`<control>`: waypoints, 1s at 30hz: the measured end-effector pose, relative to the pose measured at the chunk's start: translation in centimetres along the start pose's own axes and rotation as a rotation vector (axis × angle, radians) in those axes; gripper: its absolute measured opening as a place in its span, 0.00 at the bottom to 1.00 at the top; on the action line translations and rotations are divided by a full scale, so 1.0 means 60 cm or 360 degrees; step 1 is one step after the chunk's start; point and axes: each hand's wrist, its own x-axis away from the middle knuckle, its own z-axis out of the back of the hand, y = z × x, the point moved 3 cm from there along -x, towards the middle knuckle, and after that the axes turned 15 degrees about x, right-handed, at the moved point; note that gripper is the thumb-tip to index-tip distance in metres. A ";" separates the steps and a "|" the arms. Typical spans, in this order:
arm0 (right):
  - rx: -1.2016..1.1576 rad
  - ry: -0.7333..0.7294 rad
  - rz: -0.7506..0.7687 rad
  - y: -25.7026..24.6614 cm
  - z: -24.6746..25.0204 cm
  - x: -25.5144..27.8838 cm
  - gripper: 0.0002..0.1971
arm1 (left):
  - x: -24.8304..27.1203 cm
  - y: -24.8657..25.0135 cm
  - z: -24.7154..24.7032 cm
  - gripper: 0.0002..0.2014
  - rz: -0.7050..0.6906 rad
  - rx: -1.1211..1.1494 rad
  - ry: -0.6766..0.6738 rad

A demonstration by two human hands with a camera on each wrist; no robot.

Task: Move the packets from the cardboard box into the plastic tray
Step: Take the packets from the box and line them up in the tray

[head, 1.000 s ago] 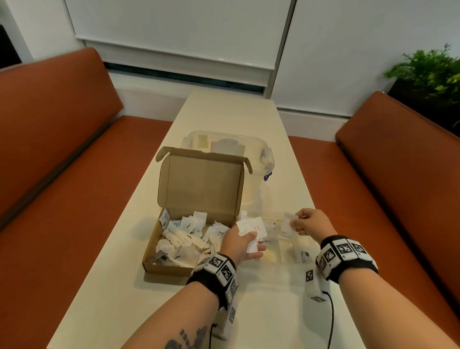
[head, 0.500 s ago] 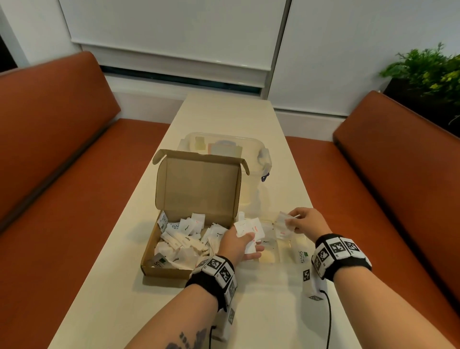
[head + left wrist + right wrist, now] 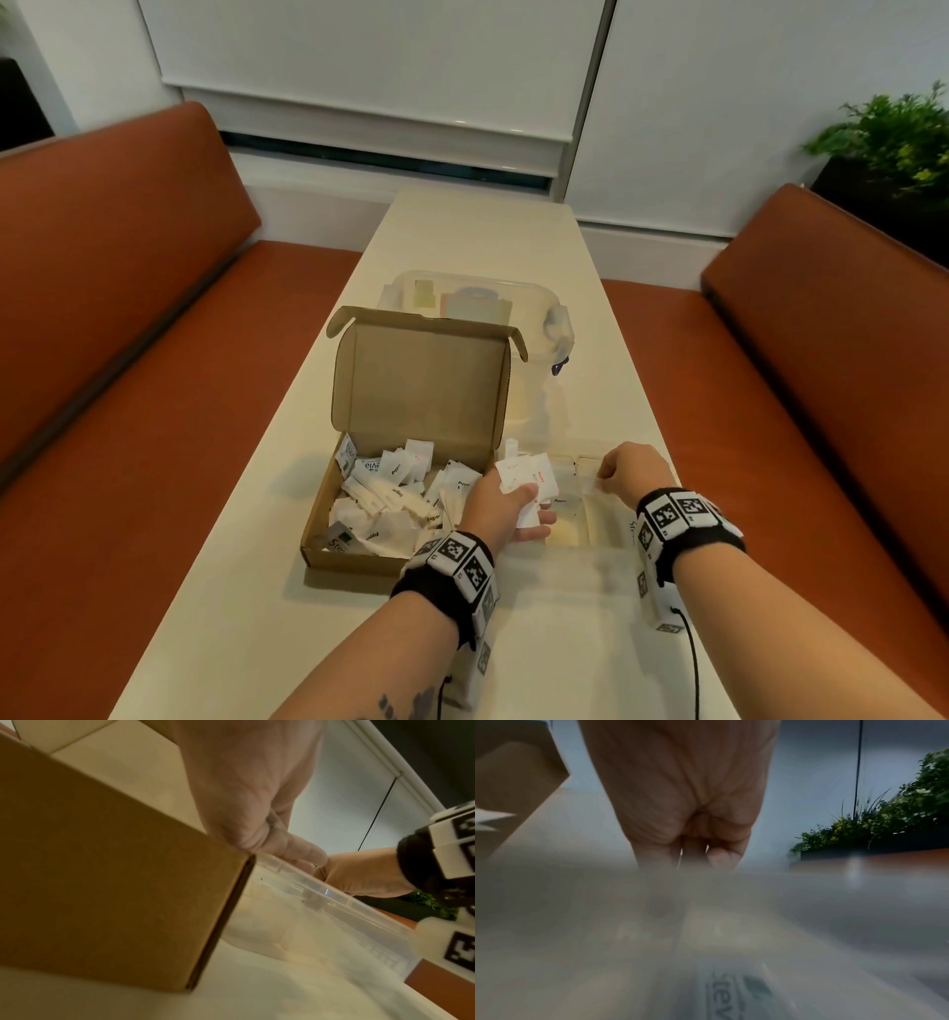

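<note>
Left hand [image 3: 500, 506] is gripping a fan of small white paper packets [image 3: 526, 478], hovering between the two containers. Right hand [image 3: 629, 475] is curling its fingers [image 3: 722, 856] down inside the clear plastic tray [image 3: 606, 545]; whether it is pinching a packet, cannot tell. Open brown cardboard box [image 3: 359, 557], just left of the left hand, is holding more white loose packets [image 3: 390, 493]. All sitting on the cream bench [image 3: 267, 591].

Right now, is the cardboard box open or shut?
Open: the cardboard box has its lid standing upright, with packets showing inside.
</note>
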 end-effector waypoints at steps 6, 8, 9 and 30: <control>0.0019 0.0082 0.0028 -0.011 -0.002 -0.002 0.06 | -0.001 0.001 -0.002 0.14 0.0009 -0.0018 -0.0003; 0.0040 0.0107 0.0041 -0.011 -0.001 -0.001 0.07 | 0.000 0.000 -0.002 0.15 0.0003 -0.0029 -0.0011; 0.0060 0.0116 0.0050 -0.012 -0.001 -0.001 0.08 | 0.000 0.000 -0.002 0.15 -0.0002 -0.0032 -0.0018; -0.0938 -0.0182 0.0311 -0.066 0.035 0.045 0.05 | 0.002 0.003 -0.003 0.11 -0.0054 -0.0015 -0.0033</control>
